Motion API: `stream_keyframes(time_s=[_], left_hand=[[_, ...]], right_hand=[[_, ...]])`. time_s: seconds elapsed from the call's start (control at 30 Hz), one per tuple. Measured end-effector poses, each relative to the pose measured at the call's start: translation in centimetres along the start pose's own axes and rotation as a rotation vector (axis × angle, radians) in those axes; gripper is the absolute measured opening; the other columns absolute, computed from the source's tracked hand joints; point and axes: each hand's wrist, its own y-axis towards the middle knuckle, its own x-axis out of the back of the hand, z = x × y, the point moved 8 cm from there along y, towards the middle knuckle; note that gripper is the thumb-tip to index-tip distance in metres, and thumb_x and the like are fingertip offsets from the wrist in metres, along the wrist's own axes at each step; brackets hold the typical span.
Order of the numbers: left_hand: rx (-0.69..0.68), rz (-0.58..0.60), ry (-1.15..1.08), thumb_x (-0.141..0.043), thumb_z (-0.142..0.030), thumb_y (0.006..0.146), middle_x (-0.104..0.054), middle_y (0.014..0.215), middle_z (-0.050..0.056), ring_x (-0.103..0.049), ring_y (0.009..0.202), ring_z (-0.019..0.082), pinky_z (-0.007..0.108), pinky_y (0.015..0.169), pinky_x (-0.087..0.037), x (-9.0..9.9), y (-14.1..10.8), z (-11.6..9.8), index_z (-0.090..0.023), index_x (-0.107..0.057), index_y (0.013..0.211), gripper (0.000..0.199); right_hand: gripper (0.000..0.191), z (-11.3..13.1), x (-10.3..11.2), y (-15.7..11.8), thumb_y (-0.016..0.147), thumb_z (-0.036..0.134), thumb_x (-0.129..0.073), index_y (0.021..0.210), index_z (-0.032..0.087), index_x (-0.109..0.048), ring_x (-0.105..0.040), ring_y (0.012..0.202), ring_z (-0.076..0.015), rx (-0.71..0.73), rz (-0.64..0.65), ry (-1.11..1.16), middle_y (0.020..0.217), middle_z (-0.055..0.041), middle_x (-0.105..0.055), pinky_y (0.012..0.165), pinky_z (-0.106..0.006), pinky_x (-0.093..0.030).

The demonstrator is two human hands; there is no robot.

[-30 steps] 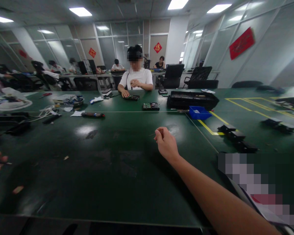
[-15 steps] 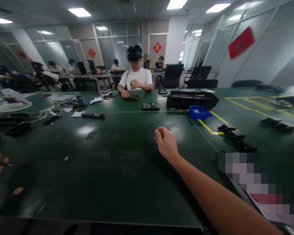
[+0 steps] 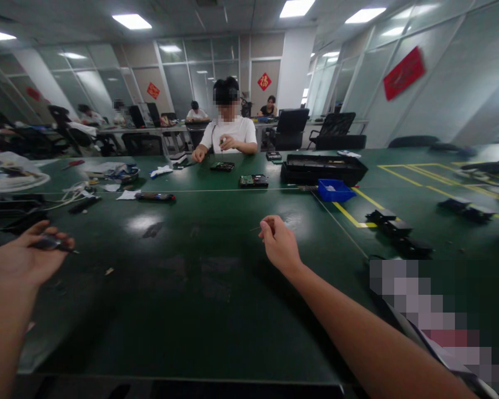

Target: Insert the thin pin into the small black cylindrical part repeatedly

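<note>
On the left, my left hand [image 3: 23, 257] is raised over the green table [image 3: 162, 332]. Its fingers are closed around a dark, shiny screwdriver-like tool [image 3: 50, 242] whose short thin metal tip points right. Part of that tool is hidden by the fingers. Near the middle, my right hand [image 3: 280, 241] pinches a thin metal rod [image 3: 255, 229] between thumb and fingertips. The rod sticks out to the left; its other end is inside the hand.
Across the table a person in a white shirt works on a hard drive [image 3: 222, 166]. Another hard drive [image 3: 253, 180] lies nearer. To the right are a black tray [image 3: 322, 170], a blue bin [image 3: 336, 191] and black blocks [image 3: 397, 228]. A dark cylindrical tool [image 3: 154, 197] lies left of centre.
My left hand has come in from the left edge with the tool, moving right and up. My right hand stays nearly still with the rod. The person opposite has lifted a hand off the drive.
</note>
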Motion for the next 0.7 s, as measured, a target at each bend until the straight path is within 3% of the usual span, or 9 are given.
stream_keyframes(time_s=[0.17,0.3,0.4,0.57,0.7], left_hand=[[0.102,0.235,-0.140,-0.044,0.000,0.072,-0.056,0.072,0.000,-0.054,0.074,0.013,0.031,0.074,-0.048,-9.2,-4.1,1.6,-0.012,-0.058,0.093,0.027],[0.151,0.389,-0.151,-0.049,-0.003,0.076,-0.055,0.075,0.001,-0.052,0.070,0.013,0.028,0.070,-0.048,-15.9,-7.7,3.2,-0.015,-0.060,0.098,0.027],[0.168,0.574,-0.101,-0.051,-0.002,0.071,-0.056,0.078,0.003,-0.054,0.071,0.015,0.028,0.069,-0.048,-20.9,-11.1,4.5,-0.014,-0.061,0.104,0.036],[0.164,0.806,-0.081,-0.051,-0.003,0.060,-0.056,0.078,0.004,-0.054,0.071,0.015,0.027,0.067,-0.044,-27.7,-17.2,6.9,-0.014,-0.062,0.099,0.042],[0.106,0.921,0.045,-0.047,-0.006,0.063,-0.058,0.078,0.004,-0.053,0.073,0.016,0.030,0.072,-0.043,-30.9,-21.4,9.5,-0.013,-0.065,0.096,0.038]], right_hand=[[0.026,0.1,0.2,-0.1,0.101,0.041,-0.042,0.106,0.021,-0.058,-0.066,0.072,-0.0187,-0.013,0.021,-0.002,0.082,-0.0042,-0.069,0.065,-0.030,-0.047],[0.025,0.2,0.3,-0.1,0.101,0.042,-0.042,0.105,0.022,-0.057,-0.066,0.072,-0.0189,-0.007,0.016,-0.007,0.081,-0.0037,-0.069,0.065,-0.031,-0.047],[0.026,0.2,0.2,-0.1,0.101,0.042,-0.041,0.105,0.022,-0.057,-0.066,0.072,-0.0191,-0.001,0.012,-0.008,0.081,-0.0039,-0.069,0.065,-0.031,-0.048],[0.025,0.3,0.2,-0.2,0.101,0.042,-0.042,0.104,0.022,-0.057,-0.067,0.074,-0.0196,0.006,-0.002,0.004,0.082,-0.0043,-0.070,0.065,-0.031,-0.048],[0.023,0.6,0.2,-0.3,0.100,0.041,-0.044,0.106,0.023,-0.057,-0.067,0.075,-0.0199,0.031,-0.005,-0.004,0.084,-0.0039,-0.070,0.067,-0.032,-0.047]])
